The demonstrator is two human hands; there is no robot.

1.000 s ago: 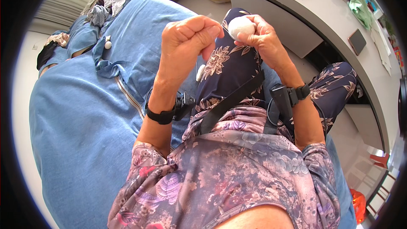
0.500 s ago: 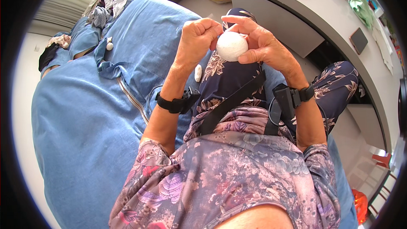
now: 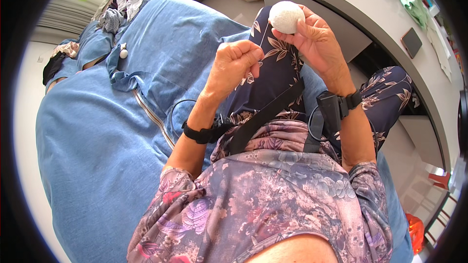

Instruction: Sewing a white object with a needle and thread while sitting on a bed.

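A white, fine-textured ball (image 3: 286,17) rests in my right hand (image 3: 319,44), its thumb and fingers gripping the lower right side. My left hand (image 3: 231,65) is closed in a pinch below and to the left of the ball. A thin pale thread (image 3: 265,35) runs taut from the ball down to those pinching fingertips. Both hands are above my lap, over dark trousers (image 3: 280,51) with a leaf print. Whether the ball is wound thread or another material wrapped in it, I cannot tell.
Blue cloth (image 3: 107,156) covers the seat at my left, with a zip (image 3: 151,117) along it and a small white round thing (image 3: 124,53) farther off. Clothes (image 3: 131,0) are heaped behind. A grey desk (image 3: 360,9) holding a phone (image 3: 412,42) curves along my right.
My right hand has carried the ball up and to the right. My left hand has dropped lower, pulling away from it, and the thread now stretches between them.
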